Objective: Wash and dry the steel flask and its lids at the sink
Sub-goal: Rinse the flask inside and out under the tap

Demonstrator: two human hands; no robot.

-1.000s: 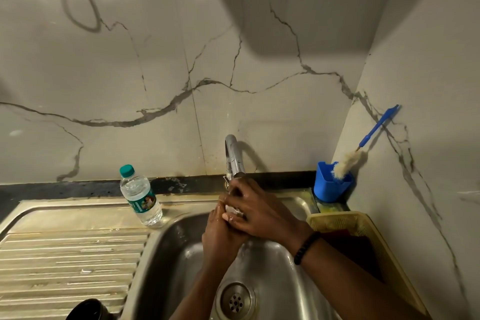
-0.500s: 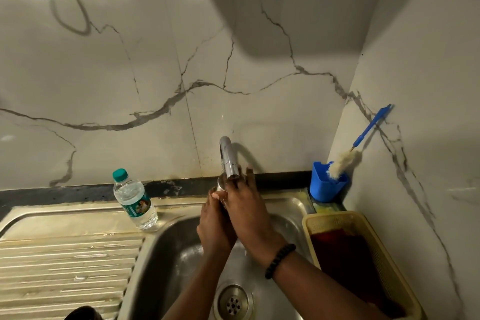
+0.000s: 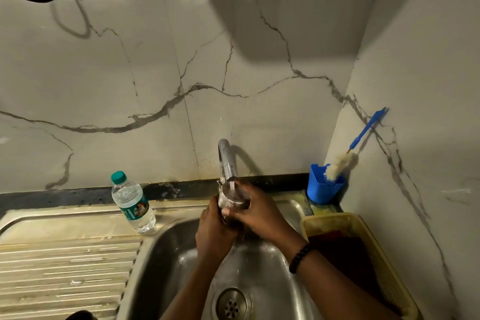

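Note:
A small steel cup-shaped lid [image 3: 232, 199] sits right under the spout of the steel tap [image 3: 226, 161], mouth up, with a thin stream of water running into it. My left hand [image 3: 213, 232] grips it from the left and below. From the right, my right hand [image 3: 261, 213] wraps its side, fingers curled round the rim. Both hands are over the steel sink basin [image 3: 166, 257], above the drain [image 3: 231, 304]. A dark rounded object [image 3: 78, 315] shows at the bottom edge; I cannot tell what it is.
A plastic water bottle [image 3: 132, 202] with a green cap stands on the sink's left rim beside the ribbed drainboard [image 3: 65, 267]. A blue holder [image 3: 323, 189] with a blue-handled bottle brush [image 3: 363, 132] stands in the back right corner. A yellow basket [image 3: 374, 249] holds a dark red cloth [image 3: 337, 249].
My hands were clasped together below the spout, then my right hand rose to the spout. Now both hold the lid up under the spout, and running water shows.

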